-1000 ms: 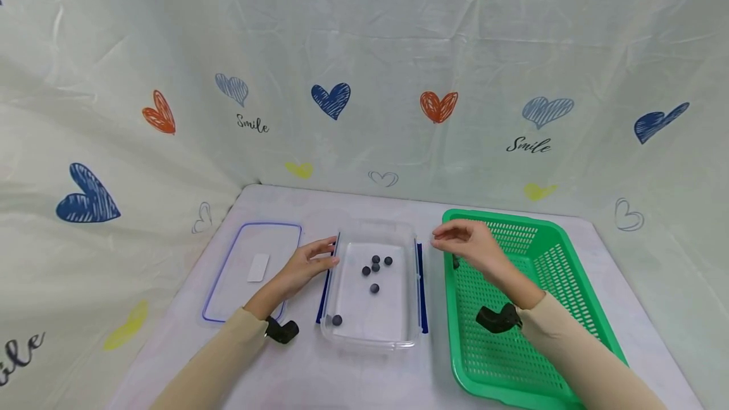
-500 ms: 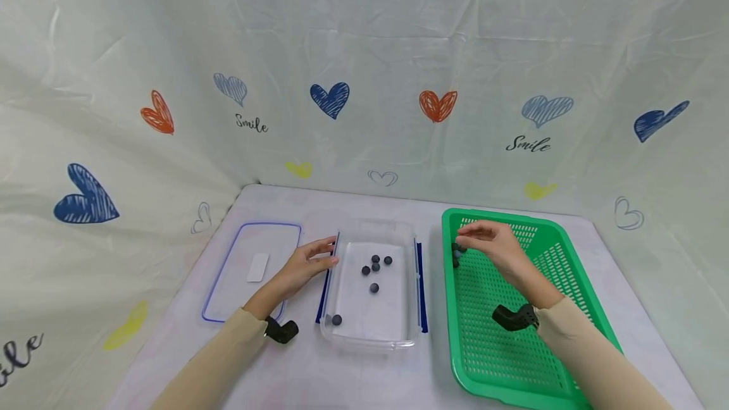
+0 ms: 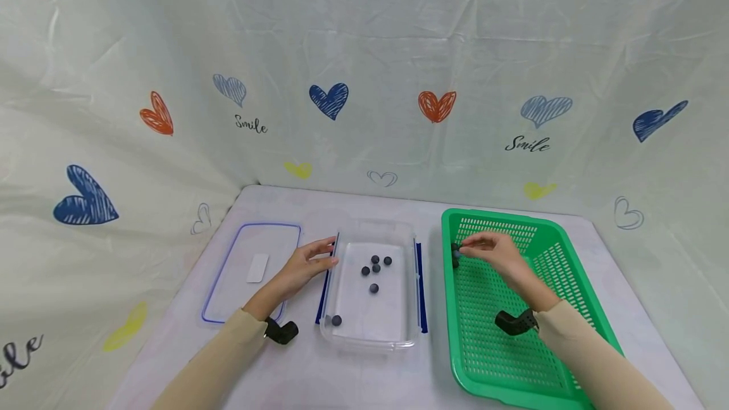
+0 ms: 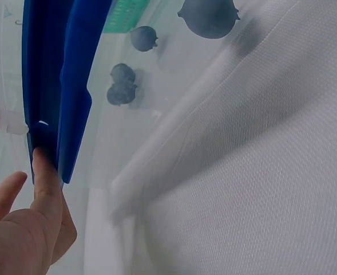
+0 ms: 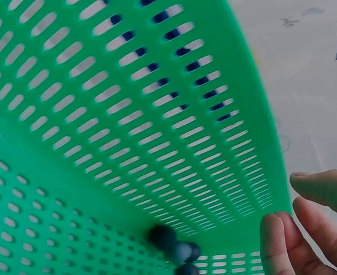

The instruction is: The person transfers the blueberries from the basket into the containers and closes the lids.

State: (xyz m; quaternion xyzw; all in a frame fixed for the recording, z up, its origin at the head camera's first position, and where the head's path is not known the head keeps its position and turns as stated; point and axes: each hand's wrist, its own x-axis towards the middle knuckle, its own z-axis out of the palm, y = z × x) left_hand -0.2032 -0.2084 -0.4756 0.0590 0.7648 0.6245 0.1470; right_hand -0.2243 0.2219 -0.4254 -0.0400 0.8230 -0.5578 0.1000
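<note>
Several blueberries [image 3: 374, 288] lie in a clear plastic container [image 3: 393, 321], one of them near its lower left corner. My left hand [image 3: 302, 271] rests against the container's left side. In the left wrist view, a fairly straight finger [image 4: 47, 186] touches the blue latch [image 4: 76, 86]. My right hand [image 3: 501, 258] is inside the green basket [image 3: 453, 347], fingertips close to several blueberries [image 5: 163, 236] in the far left corner. Thumb and fingers [image 5: 274, 243] are bent with nothing visible between them in the right wrist view; the hand partly covers those berries in the head view.
A clear lid with a blue rim [image 3: 247, 224] lies left of the container, with a white rectangle [image 3: 257, 268] within its outline. Another blue latch [image 3: 421, 290] sticks out between container and basket. A curtain [image 3: 387, 144] printed with hearts hangs behind the table.
My right hand has moved right from over the basket's left rim, then lower into the basket. More blueberries show in the basket's corner than a second ago. The left hand stays still.
</note>
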